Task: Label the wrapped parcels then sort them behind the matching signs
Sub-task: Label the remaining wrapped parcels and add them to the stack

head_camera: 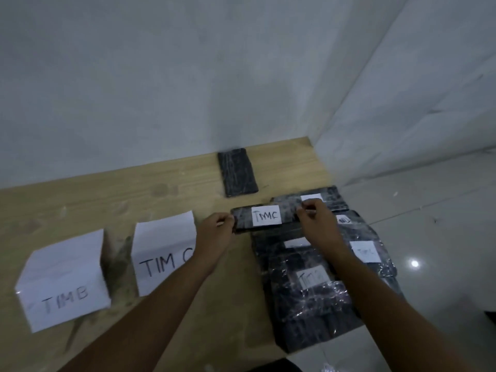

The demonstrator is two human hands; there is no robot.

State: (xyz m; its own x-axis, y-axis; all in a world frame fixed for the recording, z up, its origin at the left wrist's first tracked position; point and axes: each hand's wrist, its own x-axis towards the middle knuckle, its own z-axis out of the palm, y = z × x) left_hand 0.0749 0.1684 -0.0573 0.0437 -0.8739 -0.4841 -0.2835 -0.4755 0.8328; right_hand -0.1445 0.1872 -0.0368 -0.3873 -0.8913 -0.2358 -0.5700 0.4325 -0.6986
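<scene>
I hold a flat black wrapped parcel with a white label reading TIM C between both hands. My left hand grips its left end, and my right hand grips its right end. It hangs just above a pile of several black plastic-wrapped parcels with white labels. Two folded white paper signs stand on the wooden board: TIM B at the left and TIM C beside it. One unlabelled-looking black parcel lies alone by the wall.
The wooden board lies against a pale wall, with a second wall closing the corner at right. Glossy white floor tiles extend to the right of the parcel pile. A dark object edge shows at the far right.
</scene>
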